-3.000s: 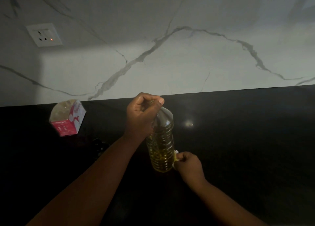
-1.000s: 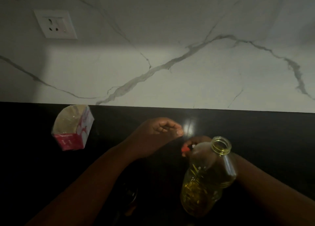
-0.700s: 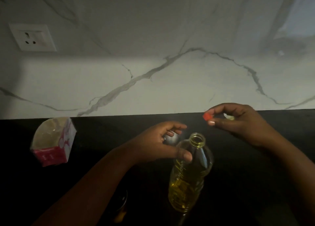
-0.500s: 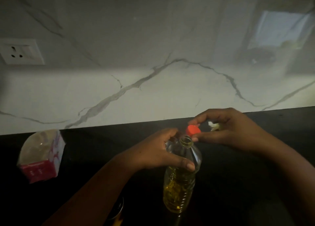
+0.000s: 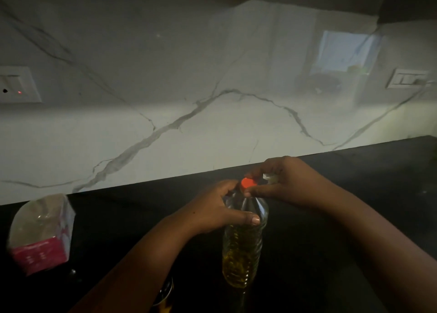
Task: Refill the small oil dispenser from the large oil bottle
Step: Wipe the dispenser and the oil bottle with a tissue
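Your left hand (image 5: 212, 208) is wrapped around the shoulder of the large oil bottle (image 5: 243, 244), which stands upright on the dark bench (image 5: 331, 218), about half full of yellow oil. Your right hand (image 5: 290, 182) has its grip closed on the red cap (image 5: 248, 183), thumb and fingers pinching it right on the bottle's mouth; a small pale scrap shows tucked in the same hand. This looks like the capping step, so the pour itself is probably done, though that is only a judgement. The small dispenser is hard to make out: something dark sits low under your left forearm, too dim to name. Next, turn the cap down snug while the left hand keeps the bottle from twisting. A red-and-clear packet (image 5: 42, 234) lies well apart at the left.
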A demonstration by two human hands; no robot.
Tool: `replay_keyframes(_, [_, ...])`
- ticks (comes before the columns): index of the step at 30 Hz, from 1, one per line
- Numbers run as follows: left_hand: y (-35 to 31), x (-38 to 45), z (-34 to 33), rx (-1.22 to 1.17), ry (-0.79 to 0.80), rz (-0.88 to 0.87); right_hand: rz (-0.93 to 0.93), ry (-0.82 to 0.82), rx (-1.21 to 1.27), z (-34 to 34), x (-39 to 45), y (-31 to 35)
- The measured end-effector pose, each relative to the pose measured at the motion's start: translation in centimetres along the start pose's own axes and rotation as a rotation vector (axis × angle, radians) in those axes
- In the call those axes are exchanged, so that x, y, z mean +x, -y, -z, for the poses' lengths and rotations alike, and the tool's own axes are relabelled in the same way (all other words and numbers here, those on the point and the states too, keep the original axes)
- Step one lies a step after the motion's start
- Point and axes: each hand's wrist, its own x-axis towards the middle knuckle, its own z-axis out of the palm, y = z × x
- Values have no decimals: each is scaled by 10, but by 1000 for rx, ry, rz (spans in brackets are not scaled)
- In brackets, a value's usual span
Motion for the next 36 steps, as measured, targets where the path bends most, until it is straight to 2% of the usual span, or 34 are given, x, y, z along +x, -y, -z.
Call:
replay_keyframes(16, [-1,-4,-5,36,-16,-39,-78,18,-203,1,2,9])
replay_keyframes(21, [-6,-7,-8,34,-45,-60,-64,-11,16,-1,-9,0])
replay_keyframes(27, [-14,-13,-13,56,-128,16,-117,-195,130,-3,-30,-20])
replay_keyframes(30, [-24,-19,-18,68,-258,10,-165,-259,286,-3,-44,-29])
replay_keyframes(32, [-37,-23,-31,162,-466,-9,-251,-205,371,-1,-60,-39])
replay_keyframes(34, [-50,-25,-52,382,-784,-134,-355,-63,409,1,-78,-48])
replay_keyframes(36, [-66,-24,-83,551,-971,-351,-442,20,463,3,-100,-60])
